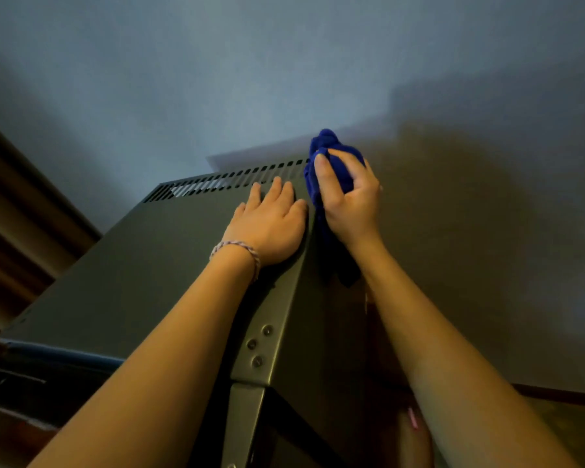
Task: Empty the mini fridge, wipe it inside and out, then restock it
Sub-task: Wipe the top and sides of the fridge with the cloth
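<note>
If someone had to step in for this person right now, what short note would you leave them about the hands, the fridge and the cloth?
Left hand: flat on the top of the mini fridge, fingers straight, steadying it near the vent slots.
Right hand: grips the bunched blue cloth at the fridge's upper right rear edge, against its right side.
Done: outside wiping is under way. Whether the fridge was emptied or wiped inside cannot be seen from here.
Left: finish the outside, check the inside, then restock. No food items show in this view, so find them first.
</note>
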`<act>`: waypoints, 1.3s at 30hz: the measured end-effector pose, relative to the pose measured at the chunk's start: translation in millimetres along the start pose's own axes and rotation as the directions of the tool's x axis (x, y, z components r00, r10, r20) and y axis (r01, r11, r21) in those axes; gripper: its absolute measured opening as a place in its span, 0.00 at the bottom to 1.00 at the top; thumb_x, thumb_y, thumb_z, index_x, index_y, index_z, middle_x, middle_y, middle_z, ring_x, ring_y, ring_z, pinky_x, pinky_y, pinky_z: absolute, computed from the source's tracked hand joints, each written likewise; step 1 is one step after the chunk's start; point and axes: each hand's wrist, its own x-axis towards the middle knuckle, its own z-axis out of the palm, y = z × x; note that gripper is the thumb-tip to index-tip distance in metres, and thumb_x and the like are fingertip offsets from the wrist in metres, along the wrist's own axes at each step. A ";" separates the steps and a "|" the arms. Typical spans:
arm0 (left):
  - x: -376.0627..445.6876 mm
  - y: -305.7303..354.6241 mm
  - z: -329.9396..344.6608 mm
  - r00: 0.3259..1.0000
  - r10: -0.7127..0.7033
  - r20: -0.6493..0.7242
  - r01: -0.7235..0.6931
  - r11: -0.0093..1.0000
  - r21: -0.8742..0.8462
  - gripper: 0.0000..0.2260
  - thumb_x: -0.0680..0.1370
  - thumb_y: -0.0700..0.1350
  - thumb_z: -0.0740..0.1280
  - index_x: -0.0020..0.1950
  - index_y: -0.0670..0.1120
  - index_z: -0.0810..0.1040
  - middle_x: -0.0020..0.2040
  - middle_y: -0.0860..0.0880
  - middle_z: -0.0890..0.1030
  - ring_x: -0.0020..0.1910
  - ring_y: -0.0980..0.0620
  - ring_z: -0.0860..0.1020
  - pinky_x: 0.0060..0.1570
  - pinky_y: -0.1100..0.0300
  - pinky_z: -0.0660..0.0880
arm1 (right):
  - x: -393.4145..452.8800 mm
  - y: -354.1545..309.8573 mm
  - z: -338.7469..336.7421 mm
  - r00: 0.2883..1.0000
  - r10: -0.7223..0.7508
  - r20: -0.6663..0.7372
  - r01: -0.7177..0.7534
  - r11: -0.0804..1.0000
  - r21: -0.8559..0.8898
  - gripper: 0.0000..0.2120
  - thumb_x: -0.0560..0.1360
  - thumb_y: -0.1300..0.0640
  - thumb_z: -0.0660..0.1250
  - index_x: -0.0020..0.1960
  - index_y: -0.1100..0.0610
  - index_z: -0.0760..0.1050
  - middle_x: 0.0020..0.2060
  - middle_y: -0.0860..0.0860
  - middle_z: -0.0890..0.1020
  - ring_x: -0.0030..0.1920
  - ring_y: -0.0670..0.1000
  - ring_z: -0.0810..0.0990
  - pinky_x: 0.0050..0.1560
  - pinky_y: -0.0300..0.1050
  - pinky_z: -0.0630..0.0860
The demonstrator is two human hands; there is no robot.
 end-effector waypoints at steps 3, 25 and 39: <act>-1.9 6.3 -4.6 0.997 -0.067 0.038 0.067 0.998 -0.003 0.26 0.85 0.56 0.46 0.82 0.49 0.50 0.82 0.52 0.47 0.81 0.46 0.45 0.78 0.45 0.45 | 39.2 27.9 10.3 0.997 0.080 0.009 -0.080 0.995 -0.054 0.25 0.75 0.35 0.62 0.54 0.54 0.83 0.52 0.54 0.83 0.53 0.52 0.81 0.57 0.49 0.77; -8.1 14.2 -12.3 0.995 -0.063 0.074 0.060 0.997 0.046 0.36 0.79 0.70 0.49 0.82 0.53 0.47 0.82 0.55 0.45 0.81 0.50 0.45 0.77 0.47 0.45 | -63.2 157.5 -33.3 0.865 0.501 0.025 -0.496 0.861 -0.111 0.06 0.82 0.46 0.63 0.54 0.44 0.79 0.54 0.50 0.81 0.57 0.52 0.79 0.56 0.47 0.75; -9.5 14.8 -11.7 0.996 -0.057 0.066 0.055 0.998 0.036 0.34 0.81 0.67 0.52 0.82 0.54 0.47 0.82 0.54 0.46 0.81 0.50 0.44 0.78 0.48 0.44 | -0.8 41.6 -4.9 0.997 0.076 0.001 -0.075 0.996 -0.049 0.17 0.78 0.43 0.65 0.58 0.54 0.82 0.56 0.53 0.82 0.55 0.49 0.80 0.55 0.38 0.76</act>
